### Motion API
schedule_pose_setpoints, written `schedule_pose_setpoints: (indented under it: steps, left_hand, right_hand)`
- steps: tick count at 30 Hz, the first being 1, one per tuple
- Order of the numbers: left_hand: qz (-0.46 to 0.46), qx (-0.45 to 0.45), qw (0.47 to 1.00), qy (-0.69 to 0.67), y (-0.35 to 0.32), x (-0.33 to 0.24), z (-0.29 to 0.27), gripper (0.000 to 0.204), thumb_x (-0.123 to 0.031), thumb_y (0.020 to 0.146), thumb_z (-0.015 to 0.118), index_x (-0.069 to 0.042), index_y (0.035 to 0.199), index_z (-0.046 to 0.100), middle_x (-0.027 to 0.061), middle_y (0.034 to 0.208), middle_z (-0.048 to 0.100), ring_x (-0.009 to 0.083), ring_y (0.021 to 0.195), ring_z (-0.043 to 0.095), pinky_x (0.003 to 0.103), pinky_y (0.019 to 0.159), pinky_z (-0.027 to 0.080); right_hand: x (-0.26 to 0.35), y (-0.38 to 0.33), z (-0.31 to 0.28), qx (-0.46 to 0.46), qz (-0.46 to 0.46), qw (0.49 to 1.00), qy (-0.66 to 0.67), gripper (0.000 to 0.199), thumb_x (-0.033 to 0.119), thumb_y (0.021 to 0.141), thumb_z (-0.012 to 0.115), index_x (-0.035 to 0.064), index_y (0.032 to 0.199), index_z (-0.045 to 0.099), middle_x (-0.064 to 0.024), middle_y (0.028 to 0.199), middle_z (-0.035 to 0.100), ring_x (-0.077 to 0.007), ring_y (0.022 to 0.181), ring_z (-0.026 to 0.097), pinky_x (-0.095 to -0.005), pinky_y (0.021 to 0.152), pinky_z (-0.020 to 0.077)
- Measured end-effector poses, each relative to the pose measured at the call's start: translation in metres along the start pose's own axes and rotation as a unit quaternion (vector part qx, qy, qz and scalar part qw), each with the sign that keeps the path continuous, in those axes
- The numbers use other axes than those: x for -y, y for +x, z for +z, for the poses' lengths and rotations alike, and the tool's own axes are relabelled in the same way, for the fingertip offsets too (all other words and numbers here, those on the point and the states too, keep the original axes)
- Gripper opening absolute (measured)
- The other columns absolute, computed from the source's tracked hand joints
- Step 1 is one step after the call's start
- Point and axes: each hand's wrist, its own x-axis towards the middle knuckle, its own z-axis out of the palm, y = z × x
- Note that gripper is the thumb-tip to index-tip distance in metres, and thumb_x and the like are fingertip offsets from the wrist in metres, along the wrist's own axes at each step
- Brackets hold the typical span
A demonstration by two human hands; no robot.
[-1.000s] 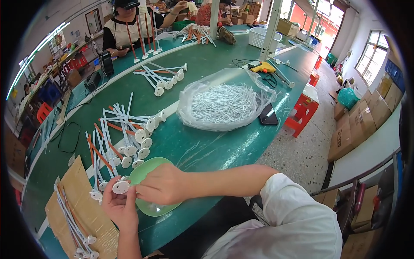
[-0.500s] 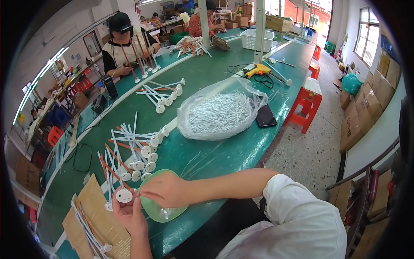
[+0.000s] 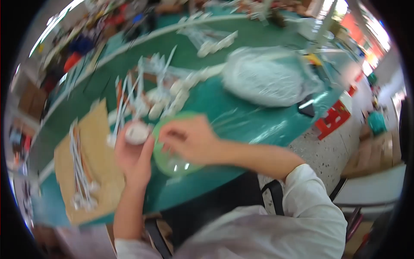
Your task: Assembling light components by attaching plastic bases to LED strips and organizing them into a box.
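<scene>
My left hand is closed around a white disc-ended stick, its round face turned up and its shaft mostly hidden. Close by on the right, my right hand hangs over a light green bowl with thumb and fingers pinched. Blur hides whatever is in that pinch. Small clear pieces show in the bowl. Just beyond my hands lies a pile of white and orange-brown sticks with white disc ends.
To the left, a cardboard sheet carries several disc-ended sticks. A clear bag of thin white sticks lies far right on the green table, near a dark phone. A red stool stands beyond the table's edge.
The view has tilted down and swung left, blurring the picture. My right hand has drawn slightly away from the disc in my left hand and is now over the bowl.
</scene>
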Motion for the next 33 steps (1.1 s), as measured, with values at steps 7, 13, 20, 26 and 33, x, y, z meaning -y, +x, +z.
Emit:
schedule_pose_setpoints:
  steps: [7,13,20,26,33]
  left_hand:
    - [0.009,0.028,1.000,0.008,0.005,-0.018,0.006,0.046,0.012,0.082,0.068,0.002,0.125,0.055,0.0090,0.111,0.063,0.0143,0.102,0.063,0.029,0.087,0.053]
    - [0.002,0.049,0.999,-0.021,0.001,-0.016,0.007,0.048,0.013,0.082,0.068,0.002,0.127,0.055,0.0084,0.114,0.063,0.0143,0.105,0.062,0.032,0.091,0.053]
    - [0.125,0.099,0.985,0.063,-0.001,-0.014,0.004,0.041,-0.002,0.095,0.051,0.010,0.134,0.051,0.0131,0.097,0.069,0.0118,0.078,0.059,0.022,0.071,0.044]
    - [0.154,0.110,0.978,0.090,-0.006,-0.023,0.014,0.040,0.004,0.091,0.058,0.008,0.131,0.056,0.0131,0.093,0.071,0.0148,0.070,0.063,0.023,0.066,0.048]
    - [0.126,0.103,0.986,0.041,-0.008,-0.017,0.015,0.045,0.010,0.086,0.065,0.005,0.130,0.058,0.0147,0.103,0.072,0.0113,0.085,0.067,0.023,0.076,0.051]
  right_hand:
    - [0.003,0.003,0.003,0.001,-0.031,0.999,-0.006,0.009,0.001,0.092,0.062,-0.0047,0.099,0.065,-0.0093,0.090,0.070,-0.0161,0.080,0.072,-0.0248,0.062,0.0579]
    - [0.008,-0.002,-0.002,0.008,-0.060,0.997,-0.041,0.008,-0.002,0.091,0.061,-0.0069,0.097,0.064,-0.0101,0.089,0.069,-0.0172,0.079,0.072,-0.0254,0.062,0.0582]
    - [0.028,-0.001,-0.015,-0.072,-0.241,0.939,-0.235,0.007,-0.008,0.085,0.063,-0.0058,0.092,0.064,-0.0093,0.077,0.070,-0.0154,0.067,0.071,-0.0241,0.059,0.0556]
    - [0.021,-0.003,-0.009,-0.086,-0.399,0.843,-0.350,0.021,-0.006,0.072,0.072,-0.0009,0.091,0.066,-0.0092,0.079,0.070,-0.0190,0.062,0.068,-0.0254,0.053,0.0525]
    - [0.017,0.002,-0.007,-0.079,-0.422,0.800,-0.419,0.026,-0.009,0.069,0.072,-0.0026,0.094,0.066,-0.0104,0.081,0.070,-0.0212,0.064,0.067,-0.0261,0.056,0.0530]
